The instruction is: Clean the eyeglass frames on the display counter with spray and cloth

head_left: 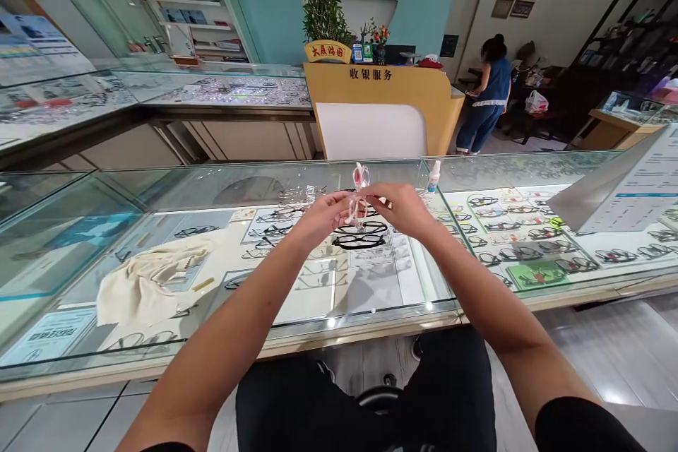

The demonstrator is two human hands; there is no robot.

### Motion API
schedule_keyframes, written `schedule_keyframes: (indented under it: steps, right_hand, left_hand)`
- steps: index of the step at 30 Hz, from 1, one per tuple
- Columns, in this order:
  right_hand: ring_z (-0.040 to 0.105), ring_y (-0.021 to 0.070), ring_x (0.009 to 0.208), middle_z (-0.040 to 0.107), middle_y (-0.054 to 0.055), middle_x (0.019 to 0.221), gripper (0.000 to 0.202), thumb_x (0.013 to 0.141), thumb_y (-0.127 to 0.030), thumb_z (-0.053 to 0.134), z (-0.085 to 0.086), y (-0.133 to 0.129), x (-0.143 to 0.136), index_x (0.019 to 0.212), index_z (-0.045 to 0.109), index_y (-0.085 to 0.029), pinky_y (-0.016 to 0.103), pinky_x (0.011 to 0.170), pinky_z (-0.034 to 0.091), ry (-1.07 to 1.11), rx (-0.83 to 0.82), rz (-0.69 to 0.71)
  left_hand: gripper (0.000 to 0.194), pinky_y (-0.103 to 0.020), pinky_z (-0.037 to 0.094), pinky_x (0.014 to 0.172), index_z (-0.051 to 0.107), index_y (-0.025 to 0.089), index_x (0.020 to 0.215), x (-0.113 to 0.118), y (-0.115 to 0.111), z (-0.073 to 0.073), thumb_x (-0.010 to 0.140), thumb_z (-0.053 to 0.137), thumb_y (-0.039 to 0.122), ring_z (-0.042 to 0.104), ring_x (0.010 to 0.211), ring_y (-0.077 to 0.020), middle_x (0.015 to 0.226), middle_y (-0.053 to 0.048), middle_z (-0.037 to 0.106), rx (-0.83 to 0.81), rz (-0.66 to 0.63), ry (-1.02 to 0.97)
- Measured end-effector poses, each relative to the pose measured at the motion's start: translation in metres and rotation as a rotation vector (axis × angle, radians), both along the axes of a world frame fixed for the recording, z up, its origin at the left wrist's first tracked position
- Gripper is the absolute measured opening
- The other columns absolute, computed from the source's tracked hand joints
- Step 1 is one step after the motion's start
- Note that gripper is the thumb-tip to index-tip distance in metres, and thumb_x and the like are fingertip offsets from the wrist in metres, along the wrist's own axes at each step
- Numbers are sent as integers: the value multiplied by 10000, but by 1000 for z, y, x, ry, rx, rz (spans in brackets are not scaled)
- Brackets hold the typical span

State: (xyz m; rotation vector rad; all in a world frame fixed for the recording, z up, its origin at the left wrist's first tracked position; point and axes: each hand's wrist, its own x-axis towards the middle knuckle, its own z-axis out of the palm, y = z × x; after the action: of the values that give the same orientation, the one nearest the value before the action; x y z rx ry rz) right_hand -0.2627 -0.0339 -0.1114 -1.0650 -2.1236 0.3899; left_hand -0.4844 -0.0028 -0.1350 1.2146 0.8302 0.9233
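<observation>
Between my hands, above the glass counter (365, 325), a pair of pink, clear-looking eyeglasses (361, 175) is held on end, one lens up. My left hand (329, 213) has its fingers closed on the left side of the frame. From the right, my right hand (398, 203) pinches it near the middle, covering part of it. Black-framed eyeglasses (360, 241) show beneath my hands, in the display. A small white spray bottle (433, 176) stands upright on the glass, beyond my right hand.
A crumpled cream cloth (143, 286) lies on the counter at left. A folded paper sign (630, 187) stands at right. Rows of eyeglasses (522, 253) sit inside the case. A person (490, 95) stands at the back right, beside the yellow cashier desk (439, 95).
</observation>
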Motion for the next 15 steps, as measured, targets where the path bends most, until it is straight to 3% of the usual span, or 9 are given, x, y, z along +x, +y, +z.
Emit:
schedule_keyframes:
  steps: [4,7,10,15]
  right_hand:
    - [756,246,995,855,74,1272,363,1074,-231,520,-11,-4,-2,1221,843,-308,366,853,509,37,18,39]
    - [751,247,987,851,80,1221,271,1062,-291,558,-18,-7,-3,1126,821,-298,390,884,547,189,-30,66]
    - [756,235,962,832,55,1097,131,1020,-412,692,-28,-6,-8,1071,729,-296,375,848,561,483,-158,-5]
    - [691,204,857,758,11,867,374,837,-594,872,-42,5,-15,955,741,-264,335,754,523,734,-491,-4]
  left_hand:
    - [592,-286,601,736,873,207,971,-6,0,-9,588,1076,610,732,811,-159,907,-58,803,-14,44,-33]
    - [569,-328,632,800,862,201,902,-4,-1,-10,564,1089,598,738,815,-170,878,-49,804,0,83,-53]
    - [567,-377,648,859,865,193,906,-1,-3,-11,582,1077,607,757,850,-193,941,-68,829,41,125,-40]
    - [578,-394,650,849,879,182,991,1,-5,-17,633,1052,601,757,843,-209,952,-83,844,155,195,26]
